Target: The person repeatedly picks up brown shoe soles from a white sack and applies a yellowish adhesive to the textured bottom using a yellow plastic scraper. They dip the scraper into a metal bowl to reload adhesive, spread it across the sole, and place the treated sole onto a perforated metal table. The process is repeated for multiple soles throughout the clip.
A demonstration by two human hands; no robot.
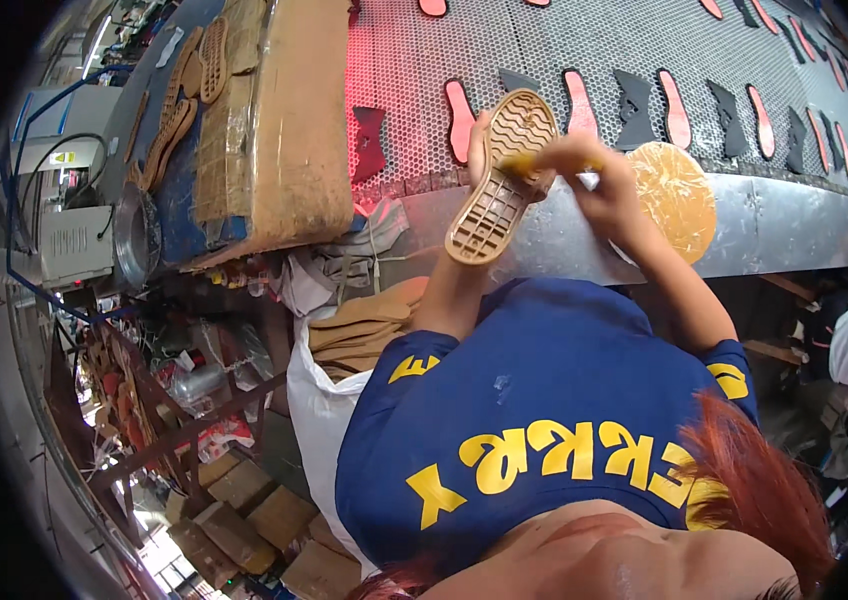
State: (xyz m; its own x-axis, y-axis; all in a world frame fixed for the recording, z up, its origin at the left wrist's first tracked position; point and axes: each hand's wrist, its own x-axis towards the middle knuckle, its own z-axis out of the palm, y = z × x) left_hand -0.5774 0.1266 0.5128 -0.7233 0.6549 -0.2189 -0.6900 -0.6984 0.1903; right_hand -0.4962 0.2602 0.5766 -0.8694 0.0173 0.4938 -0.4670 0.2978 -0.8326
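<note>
Has tan flat pieces (364,325) stacked in a white sack (319,430) at seven o'clock, beside the left sleeve (414,362). Has brown boxes (279,520) farther out that way, with contents hidden. Grips a tan shoe sole (506,125) at one o'clock in the left hand (479,150), closed round its back and side, with tread upward. Holds the right hand (599,180) half curled over the sole's middle, with a small yellow thing (517,165) at the fingertips; cannot tell, through blur, whether gripped. Faces a metal mesh (604,40) from twelve to two o'clock, set with pink sole-shaped pieces (676,110) and dark cut pieces (634,110). Meets a bulky cardboard block (304,110) at eleven o'clock, in the way leftward, and more tan soles (212,60) on a blue top (176,215) at ten. Finds a round amber disc (689,205) at two o'clock, near the right hand. Has open room along the metal strip (794,220) between two and three o'clock.
</note>
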